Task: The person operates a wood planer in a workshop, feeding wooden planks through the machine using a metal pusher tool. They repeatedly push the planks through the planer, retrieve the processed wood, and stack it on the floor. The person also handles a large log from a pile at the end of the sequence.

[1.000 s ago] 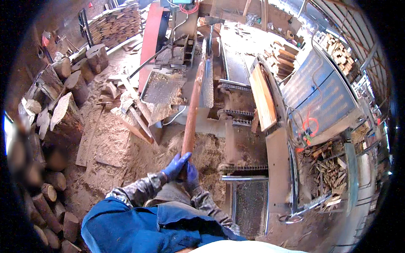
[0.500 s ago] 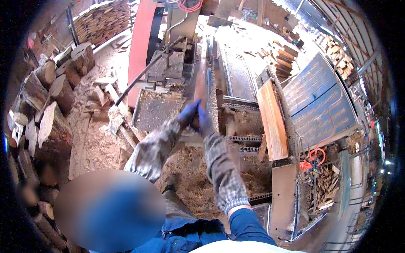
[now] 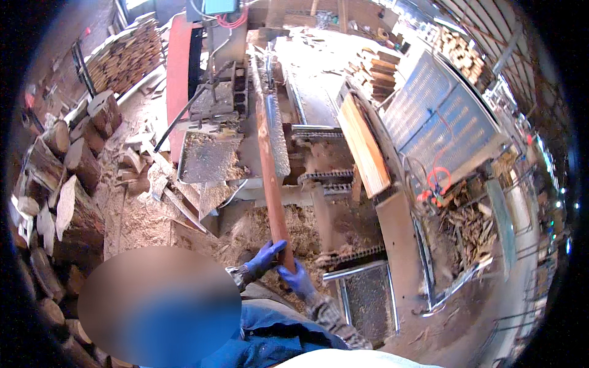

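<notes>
A long, narrow, reddish-brown wooden slab [image 3: 268, 178] runs from the sawing machine's bed back toward my body. Its near end is between my two gloved hands. My left hand [image 3: 264, 257], in a blue-purple glove, grips the slab's left side close to that end. On the right side, slightly nearer to me, my right hand [image 3: 297, 280] in a matching glove closes on the end. The far part of the slab lies along the bed, beside a metal guide strip [image 3: 276, 138] littered with sawdust.
Left of the slab stands a machine table [image 3: 208, 158] with a metal lever [image 3: 178, 119]. Cut logs [image 3: 80, 211] are piled at the far left. Chains [image 3: 334, 175] cross to the right, near a squared timber [image 3: 363, 147] on a rail. Sawdust [image 3: 144, 221] covers the floor.
Both hands have drawn back from the machine bed toward my body, bringing the slab's near end with them. The view has also shifted, so the machine appears further left.
</notes>
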### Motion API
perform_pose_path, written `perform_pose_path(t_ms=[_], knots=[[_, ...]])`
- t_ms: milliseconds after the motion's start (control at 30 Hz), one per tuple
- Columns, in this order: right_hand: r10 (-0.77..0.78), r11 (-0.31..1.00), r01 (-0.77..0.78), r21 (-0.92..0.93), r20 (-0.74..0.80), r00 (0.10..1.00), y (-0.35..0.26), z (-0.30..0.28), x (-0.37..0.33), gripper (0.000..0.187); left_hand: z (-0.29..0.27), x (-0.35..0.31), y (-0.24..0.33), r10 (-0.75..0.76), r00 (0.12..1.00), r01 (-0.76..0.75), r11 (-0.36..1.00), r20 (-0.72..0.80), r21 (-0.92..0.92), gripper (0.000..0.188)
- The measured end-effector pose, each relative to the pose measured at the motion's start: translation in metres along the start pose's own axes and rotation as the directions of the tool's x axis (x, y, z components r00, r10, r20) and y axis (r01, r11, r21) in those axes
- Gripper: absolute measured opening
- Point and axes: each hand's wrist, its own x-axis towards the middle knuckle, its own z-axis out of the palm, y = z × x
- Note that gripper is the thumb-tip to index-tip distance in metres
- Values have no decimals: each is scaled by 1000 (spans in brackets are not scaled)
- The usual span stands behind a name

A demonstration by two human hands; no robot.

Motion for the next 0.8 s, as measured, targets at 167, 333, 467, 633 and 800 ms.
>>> perform_pose_path(t_ms=[167,333,467,633,800], knots=[[107,830,-204,-520,-211,972,45,-65,-175,81,25,16,-34,-171,981,184,972,95,-145,47],[-186,712,-66,-699,-279,942,128,-125,-273,88,62,26,-85,-395,901,427,878,177,-216,44],[-58,618,-247,-746,-356,933,142,-129,-314,82,59,32,-105,-296,940,337,887,172,-317,44],[-167,416,-347,-841,-446,879,233,-148,-349,82,53,48,-67,-324,945,317,880,41,-354,47],[22,476,-540,-694,-604,796,241,-151,-331,83,88,19,-88,-454,891,454,889,19,-65,45]])
